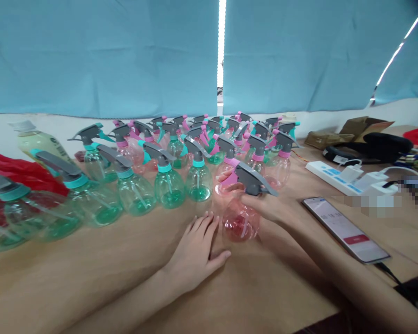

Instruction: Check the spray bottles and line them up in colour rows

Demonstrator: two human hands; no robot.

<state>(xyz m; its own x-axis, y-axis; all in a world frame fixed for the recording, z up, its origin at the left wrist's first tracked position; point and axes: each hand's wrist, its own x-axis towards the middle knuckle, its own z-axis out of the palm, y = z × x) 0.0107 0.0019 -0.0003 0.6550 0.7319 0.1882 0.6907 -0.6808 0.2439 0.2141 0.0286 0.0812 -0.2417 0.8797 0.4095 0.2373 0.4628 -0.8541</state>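
Note:
My left hand (pixel 197 250) lies flat on the wooden table, fingers spread, holding nothing. Just right of its fingertips stands a clear pink spray bottle (pixel 241 222) with a grey and pink trigger head. My right hand (pixel 256 202) closes around this bottle's neck, below the trigger; part of the neck is hidden by the fingers. Behind it is another pink spray bottle (pixel 226 169), partly covered by my right hand. A row of green spray bottles with turquoise collars runs leftward, the nearest green spray bottle (pixel 199 183) being beyond my left hand.
More spray bottles (pixel 176 144) crowd the back by the blue curtain (pixel 142 55). At right are a phone (pixel 346 229), a white power strip (pixel 334 178) with plugs, black headphones (pixel 379 144) and a cardboard box (pixel 362 127). Red plastic (pixel 17 174) and a drink bottle (pixel 43 144) are at left.

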